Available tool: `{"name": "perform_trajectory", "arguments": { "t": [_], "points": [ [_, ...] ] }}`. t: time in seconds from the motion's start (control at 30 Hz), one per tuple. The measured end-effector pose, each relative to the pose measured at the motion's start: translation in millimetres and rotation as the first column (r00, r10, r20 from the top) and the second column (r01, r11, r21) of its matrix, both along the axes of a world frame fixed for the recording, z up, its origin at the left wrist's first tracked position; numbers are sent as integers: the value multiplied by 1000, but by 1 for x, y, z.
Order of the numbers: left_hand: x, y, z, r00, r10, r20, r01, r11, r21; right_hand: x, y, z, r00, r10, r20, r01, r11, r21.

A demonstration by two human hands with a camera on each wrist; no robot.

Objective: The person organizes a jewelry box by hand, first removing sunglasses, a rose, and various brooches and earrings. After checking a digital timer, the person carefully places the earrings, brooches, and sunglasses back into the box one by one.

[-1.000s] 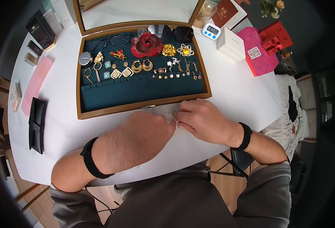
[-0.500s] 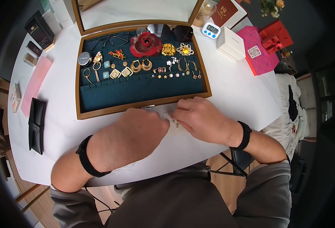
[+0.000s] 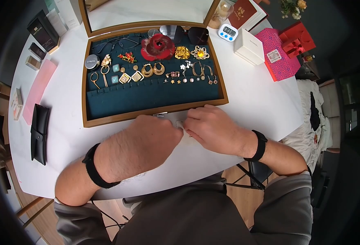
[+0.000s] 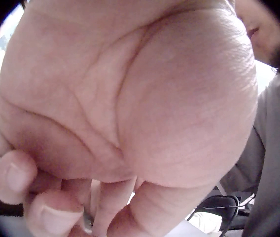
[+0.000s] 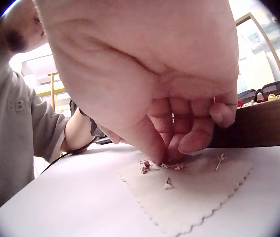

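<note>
A cream cloth [image 5: 194,202] with a scalloped edge lies on the white table, just in front of the jewellery box [image 3: 159,117]. Several small stud earrings [image 5: 168,184] rest on it. My right hand [image 3: 214,128] is low over the cloth, its thumb and index finger pinching a small earring [image 5: 179,167] with a thin stem. Beside the cloth is my left hand [image 3: 141,143], fingers curled and thumb close to the index finger; its fingertips face the right hand's. Whether it holds something I cannot tell.
The open box holds rows of earrings, brooches, a red flower [image 3: 158,47] and sunglasses [image 3: 196,36]. On the left lie a black case [image 3: 39,134] and a pink strip [image 3: 41,92]. A timer [image 3: 227,32], white box [image 3: 248,47] and pink patterned box [image 3: 276,55] stand at right.
My left hand has shifted slightly left and back from the right hand, opening a small gap between the fingertips. The right hand stays over the cloth, moving only slightly left.
</note>
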State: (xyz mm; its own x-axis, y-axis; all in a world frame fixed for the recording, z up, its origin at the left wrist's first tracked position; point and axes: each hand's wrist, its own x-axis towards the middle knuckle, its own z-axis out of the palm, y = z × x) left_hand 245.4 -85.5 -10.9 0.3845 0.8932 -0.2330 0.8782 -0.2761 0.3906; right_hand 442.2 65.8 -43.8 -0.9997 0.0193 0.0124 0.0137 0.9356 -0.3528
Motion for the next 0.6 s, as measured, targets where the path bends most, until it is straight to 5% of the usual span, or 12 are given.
{"name": "perform_trajectory", "arguments": {
  "t": [0.37, 0.6],
  "points": [
    [-7, 6, 7, 996, 93, 14, -94, 993, 68, 2, 7, 18, 1000, -8, -16, 8, 1000, 18],
    [-1, 15, -7, 968, 184, 170, -224, 941, 255, 4, 8, 28, 998, -27, -49, 28, 1000, 8]
  ]
}}
